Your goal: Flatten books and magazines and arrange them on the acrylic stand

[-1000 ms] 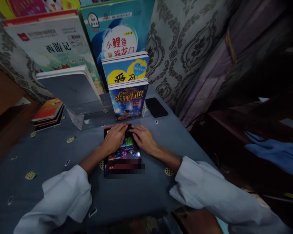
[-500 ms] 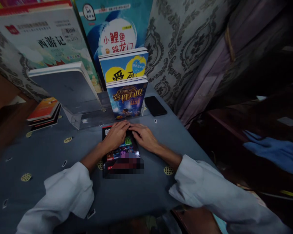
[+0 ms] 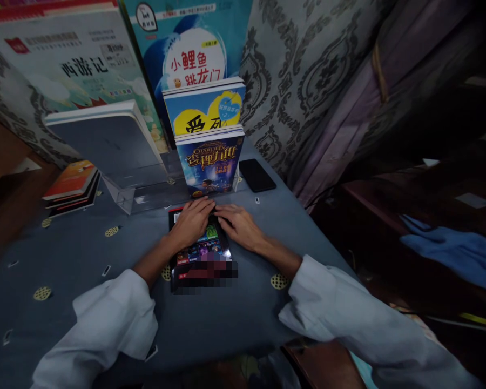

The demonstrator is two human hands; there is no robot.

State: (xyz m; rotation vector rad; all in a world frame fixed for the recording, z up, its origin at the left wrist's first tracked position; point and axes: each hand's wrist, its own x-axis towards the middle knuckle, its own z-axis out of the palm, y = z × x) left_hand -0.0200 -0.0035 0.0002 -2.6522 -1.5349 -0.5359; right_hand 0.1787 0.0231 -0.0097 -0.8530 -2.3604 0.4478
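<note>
A dark book (image 3: pixel 202 249) with a grid of small colourful pictures lies flat on the table in front of me; its lower part is blurred by blocks. My left hand (image 3: pixel 192 220) rests palm down across its upper part, fingers stretched out and pointing away from me. At the book's upper right corner is my right hand (image 3: pixel 241 227), fingers reaching onto the edge and thumb a little apart from them. The fingertips of both hands nearly meet there.
Just behind stands a clear book holder (image 3: pixel 154 199) with a blue fantasy book (image 3: pixel 210 162), a yellow-and-blue book (image 3: pixel 204 108) and a grey-backed book (image 3: pixel 105 143). Taller books lean behind. A black phone (image 3: pixel 257 175) lies right, stacked orange books (image 3: pixel 71 181) left. The tablecloth (image 3: pixel 235 319) is grey-blue.
The view shifts very slightly. Both hands stay in place on the book, and nothing else has visibly moved.
</note>
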